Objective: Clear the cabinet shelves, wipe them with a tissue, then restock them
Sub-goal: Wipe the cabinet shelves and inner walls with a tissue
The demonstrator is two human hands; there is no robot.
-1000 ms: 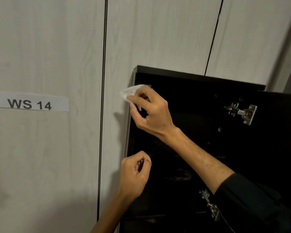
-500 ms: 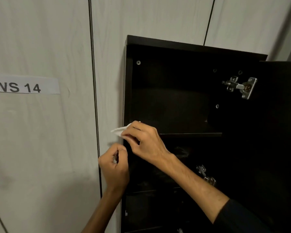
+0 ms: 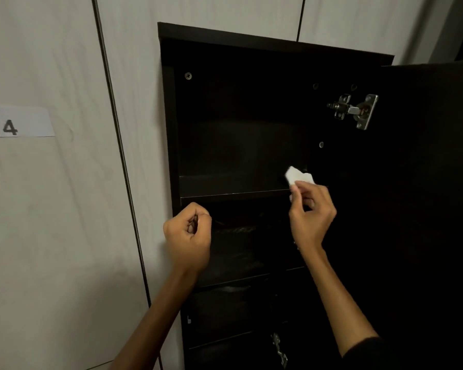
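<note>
Right hand (image 3: 311, 214) pinches the white tissue (image 3: 299, 178) at the right end of the top shelf (image 3: 233, 186) in the dark cabinet (image 3: 251, 44); left hand (image 3: 188, 240) hangs clenched, gripping nothing visible.

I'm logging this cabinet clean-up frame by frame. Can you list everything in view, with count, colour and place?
cabinet: 1, black, against the wall, open
shelf: several, black, inside; top one looks bare, lower ones too dark to tell
door: 1, black, swung open at right
hinge: 2, silver, one upper right, one at the bottom
screw: 1, silver, upper left inside
label: 1, white, "14", on wall at left
wall: pale panels, dark seams
tissue: 1, white, at top shelf's right end
right hand: pinches the tissue
left hand: curled, before the second shelf
</note>
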